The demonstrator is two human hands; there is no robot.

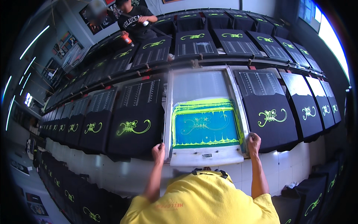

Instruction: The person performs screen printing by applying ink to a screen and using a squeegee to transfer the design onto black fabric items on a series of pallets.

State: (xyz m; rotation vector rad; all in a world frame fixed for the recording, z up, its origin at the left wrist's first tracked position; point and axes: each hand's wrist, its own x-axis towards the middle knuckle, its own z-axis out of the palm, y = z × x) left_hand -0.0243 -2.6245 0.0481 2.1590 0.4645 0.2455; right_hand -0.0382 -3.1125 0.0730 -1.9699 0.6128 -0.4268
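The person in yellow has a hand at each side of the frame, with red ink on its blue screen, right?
The ink isn't red but yellow-green, as the head view shows. The left hand and right hand are at the sides of the frame, and the screen is blue.

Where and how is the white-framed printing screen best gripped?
Likely by its side rails toward the near end, one hand from each side: the frame is wide, and green ink streaks the blue mesh between. The left hand and right hand are at those edges.

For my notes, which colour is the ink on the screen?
The ink is bright yellow-green, clearest in the head view.
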